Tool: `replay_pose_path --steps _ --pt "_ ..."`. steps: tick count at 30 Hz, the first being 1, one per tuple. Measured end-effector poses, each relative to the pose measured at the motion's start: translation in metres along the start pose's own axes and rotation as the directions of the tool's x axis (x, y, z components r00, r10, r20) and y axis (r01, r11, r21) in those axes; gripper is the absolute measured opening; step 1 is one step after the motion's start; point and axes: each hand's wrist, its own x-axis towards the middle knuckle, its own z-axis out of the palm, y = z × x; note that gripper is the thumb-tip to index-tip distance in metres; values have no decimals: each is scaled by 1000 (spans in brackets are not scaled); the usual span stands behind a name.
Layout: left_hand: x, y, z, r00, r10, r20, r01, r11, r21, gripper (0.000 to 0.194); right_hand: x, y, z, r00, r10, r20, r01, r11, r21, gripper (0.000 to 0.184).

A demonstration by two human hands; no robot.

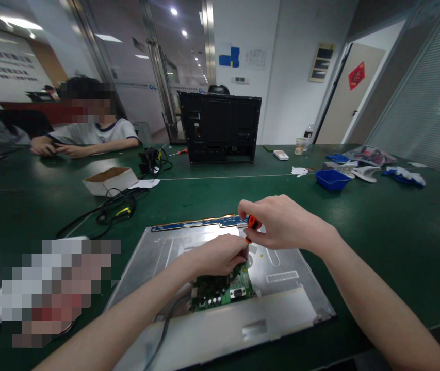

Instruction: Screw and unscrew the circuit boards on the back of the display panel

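A metal-backed display panel (289, 257) lies flat on the table in front of me. On its back sits a green circuit board (223, 296) with connectors along its near edge. My right hand (281, 221) is closed around the orange and black handle of a screwdriver (254, 222), its shaft pointing down at the board's far right corner. Close to the shaft's lower end, my left hand (222, 255) has its fingers bent together over the board; what they pinch, if anything, is hidden. Along the panel's far edge runs a narrow blue circuit strip (192, 224).
Black cables (115, 211) and a white open box (110, 181) lie at left. A black monitor housing (222, 129) stands upright at the back, with another screwdriver (179, 152) beside it. A blue tray (332, 179) is at right. A person (99, 136) sits across the table.
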Motion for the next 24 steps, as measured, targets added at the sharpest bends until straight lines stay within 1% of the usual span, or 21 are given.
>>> replay_pose_path --steps 6,12,20,24 --pt "0 0 0 1000 1 9 -1 1000 -29 12 -1 0 -2 1000 2 11 -2 1000 5 14" --pt "1 0 0 1000 14 22 -13 999 -42 16 1 0 2 1000 1 10 -1 1000 -9 14" --pt "1 1 -1 1000 -8 22 9 999 -46 16 4 -2 6 999 41 -11 -42 992 -119 15" --pt "1 2 -2 1000 1 25 1 999 -49 16 3 -1 3 1000 27 11 -26 996 -84 14"
